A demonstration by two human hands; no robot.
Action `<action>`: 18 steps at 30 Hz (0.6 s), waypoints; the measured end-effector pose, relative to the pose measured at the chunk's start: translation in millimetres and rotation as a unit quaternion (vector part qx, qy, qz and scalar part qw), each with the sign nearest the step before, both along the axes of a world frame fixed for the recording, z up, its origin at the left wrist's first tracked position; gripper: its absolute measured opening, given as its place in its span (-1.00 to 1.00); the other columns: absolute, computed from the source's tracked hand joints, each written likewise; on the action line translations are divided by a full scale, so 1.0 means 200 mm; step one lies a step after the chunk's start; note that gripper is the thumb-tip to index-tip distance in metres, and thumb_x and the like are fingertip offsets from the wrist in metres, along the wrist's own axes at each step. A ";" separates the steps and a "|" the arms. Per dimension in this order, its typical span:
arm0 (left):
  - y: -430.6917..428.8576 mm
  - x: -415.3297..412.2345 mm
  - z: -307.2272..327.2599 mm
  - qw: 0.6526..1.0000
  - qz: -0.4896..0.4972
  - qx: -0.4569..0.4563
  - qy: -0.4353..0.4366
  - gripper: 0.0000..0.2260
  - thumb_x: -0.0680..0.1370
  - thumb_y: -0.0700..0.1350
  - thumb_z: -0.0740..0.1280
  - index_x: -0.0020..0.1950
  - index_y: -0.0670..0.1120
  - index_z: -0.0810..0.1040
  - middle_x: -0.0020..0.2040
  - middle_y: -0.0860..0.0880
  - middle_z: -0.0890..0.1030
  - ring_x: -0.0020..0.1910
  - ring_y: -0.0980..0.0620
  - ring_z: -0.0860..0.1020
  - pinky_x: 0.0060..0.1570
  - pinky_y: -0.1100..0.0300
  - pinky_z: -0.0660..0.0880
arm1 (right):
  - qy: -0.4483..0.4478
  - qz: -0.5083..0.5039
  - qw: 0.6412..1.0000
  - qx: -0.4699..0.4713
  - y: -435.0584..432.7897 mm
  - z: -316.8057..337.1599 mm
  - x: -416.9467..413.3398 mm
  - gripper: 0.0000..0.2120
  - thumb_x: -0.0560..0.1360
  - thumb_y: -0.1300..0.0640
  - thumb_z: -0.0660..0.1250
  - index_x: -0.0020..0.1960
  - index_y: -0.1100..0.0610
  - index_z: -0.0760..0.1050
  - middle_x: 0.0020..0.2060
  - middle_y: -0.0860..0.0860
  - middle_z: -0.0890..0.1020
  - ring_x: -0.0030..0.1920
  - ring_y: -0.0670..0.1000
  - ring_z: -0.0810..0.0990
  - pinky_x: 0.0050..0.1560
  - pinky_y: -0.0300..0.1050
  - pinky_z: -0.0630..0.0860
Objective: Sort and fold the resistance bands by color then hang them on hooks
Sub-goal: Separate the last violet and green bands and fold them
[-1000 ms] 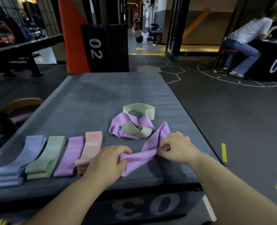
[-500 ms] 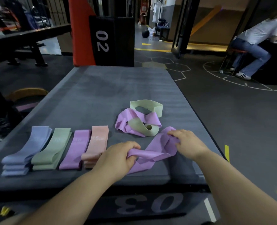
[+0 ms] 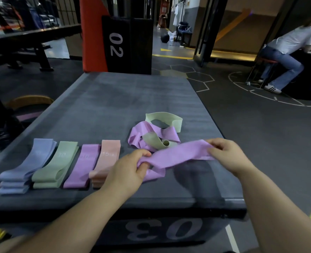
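Observation:
A purple resistance band [image 3: 178, 154] is stretched between my hands just above the grey box top [image 3: 129, 99]. My left hand [image 3: 127, 170] grips its left end, and my right hand [image 3: 225, 154] pinches its right end. Behind it lies a loose tangle of a purple band [image 3: 138, 132] and pale green bands [image 3: 176, 121]. On the left, folded bands lie in a row: blue stack [image 3: 25, 168], green stack [image 3: 58, 165], purple band [image 3: 83, 167], pink stack [image 3: 107, 157]. No hooks are in view.
The box front reads 03 [image 3: 162, 232]; its near edge is just under my forearms. A black box marked 02 [image 3: 116, 44] and an orange pad [image 3: 92, 37] stand behind. A person [image 3: 286, 52] sits at the far right. Open floor lies right.
My hands have moved apart and lifted the purple band off the box, pulling it from a crumpled bunch into a longer, flatter strip. The folded stacks and the tangle stay put.

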State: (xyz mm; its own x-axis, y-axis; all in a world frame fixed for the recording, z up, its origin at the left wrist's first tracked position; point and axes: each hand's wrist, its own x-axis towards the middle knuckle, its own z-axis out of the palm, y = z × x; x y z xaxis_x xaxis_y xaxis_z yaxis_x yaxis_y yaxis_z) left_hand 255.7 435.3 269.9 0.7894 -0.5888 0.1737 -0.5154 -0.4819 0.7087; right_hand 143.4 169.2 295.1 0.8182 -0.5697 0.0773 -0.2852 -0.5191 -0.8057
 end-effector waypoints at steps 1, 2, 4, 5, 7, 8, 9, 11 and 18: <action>0.00 0.01 0.00 1.000 0.002 -0.005 0.007 -0.73 0.56 -0.17 0.26 0.21 0.10 0.51 -0.04 0.11 0.59 -0.05 0.03 0.53 -0.08 0.22 0.41 | -0.018 -0.013 1.000 0.021 -0.02 0.01 -0.01 -0.71 0.48 0.36 0.26 -0.09 0.02 0.63 -0.21 -0.06 0.66 -0.20 -0.08 0.56 -0.15 -0.29 0.47; 0.00 0.01 0.00 1.000 0.005 -0.008 0.013 -0.71 0.55 -0.20 0.25 0.20 0.09 0.51 -0.03 0.11 0.59 -0.05 0.04 0.53 -0.07 0.20 0.42 | -0.039 -0.023 0.998 0.051 -0.04 0.01 -0.02 -0.71 0.49 0.36 0.27 -0.16 0.02 0.64 -0.26 -0.05 0.65 -0.24 -0.05 0.54 -0.17 -0.21 0.46; -0.01 0.02 0.01 1.000 0.008 -0.014 0.025 -0.68 0.53 -0.24 0.24 0.19 0.09 0.51 -0.04 0.11 0.59 -0.04 0.05 0.54 -0.04 0.19 0.45 | -0.074 -0.025 0.988 0.131 -0.06 0.03 -0.04 -0.81 0.46 0.28 0.33 -0.27 0.08 0.63 -0.37 0.03 0.58 -0.32 -0.01 0.46 -0.24 -0.14 0.38; -0.01 0.02 0.01 0.999 0.010 -0.018 0.028 -0.70 0.53 -0.23 0.24 0.18 0.08 0.51 -0.05 0.12 0.60 -0.05 0.06 0.53 -0.05 0.19 0.44 | -0.089 -0.022 0.982 0.167 -0.06 0.03 -0.04 -0.85 0.43 0.24 0.34 -0.30 0.13 0.61 -0.40 0.05 0.53 -0.35 -0.01 0.43 -0.27 -0.15 0.35; -0.02 0.02 0.02 0.999 0.017 -0.028 0.035 -0.79 0.55 -0.19 0.27 0.12 0.08 0.52 -0.08 0.13 0.59 -0.07 0.06 0.52 -0.09 0.24 0.40 | -0.120 -0.027 0.968 0.220 -0.08 0.04 -0.04 -0.80 0.44 0.27 0.31 -0.35 0.15 0.55 -0.44 0.07 0.49 -0.41 -0.02 0.44 -0.31 -0.19 0.39; -0.03 0.02 0.03 0.998 0.019 -0.038 0.044 -0.84 0.56 -0.16 0.28 0.06 0.07 0.51 -0.11 0.14 0.60 -0.09 0.06 0.52 -0.13 0.27 0.39 | -0.134 -0.034 0.962 0.237 -0.09 0.05 -0.04 -0.75 0.45 0.30 0.29 -0.38 0.13 0.53 -0.45 0.06 0.48 -0.42 -0.02 0.44 -0.33 -0.21 0.42; -0.03 0.02 0.04 0.997 0.017 -0.052 0.057 -0.89 0.56 -0.15 0.28 0.00 0.07 0.50 -0.15 0.14 0.60 -0.11 0.07 0.53 -0.16 0.31 0.38 | -0.149 -0.040 0.957 0.247 -0.09 0.05 -0.05 -0.69 0.46 0.31 0.27 -0.42 0.09 0.51 -0.46 0.04 0.47 -0.42 -0.03 0.44 -0.34 -0.22 0.43; -0.04 0.03 0.05 0.994 0.012 -0.075 0.083 -0.92 0.57 -0.13 0.29 -0.10 0.03 0.50 -0.22 0.12 0.60 -0.17 0.09 0.52 -0.20 0.34 0.37 | -0.176 -0.049 0.950 0.251 -0.11 0.05 -0.06 -0.59 0.51 0.37 0.21 -0.45 0.07 0.49 -0.49 -0.02 0.47 -0.43 -0.06 0.43 -0.35 -0.25 0.40; -0.07 0.05 0.03 0.967 0.040 -0.148 0.204 -0.82 0.53 -0.04 0.35 -0.26 0.00 0.48 -0.46 0.15 0.41 -0.36 0.08 0.33 -0.32 0.18 0.28 | -0.186 -0.072 0.947 0.251 -0.16 0.04 -0.10 -0.73 0.55 0.37 0.13 -0.31 0.20 0.38 -0.49 0.00 0.44 -0.41 -0.02 0.39 -0.39 -0.24 0.36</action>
State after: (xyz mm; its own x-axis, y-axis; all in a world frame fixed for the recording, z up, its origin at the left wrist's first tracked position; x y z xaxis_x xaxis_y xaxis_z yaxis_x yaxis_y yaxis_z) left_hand 264.9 421.7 276.6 0.8687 -0.4953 -0.0096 -0.1339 -0.2534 0.9581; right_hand 123.2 136.9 303.8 0.6977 -0.7155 0.0354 0.0282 -0.0219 -0.9994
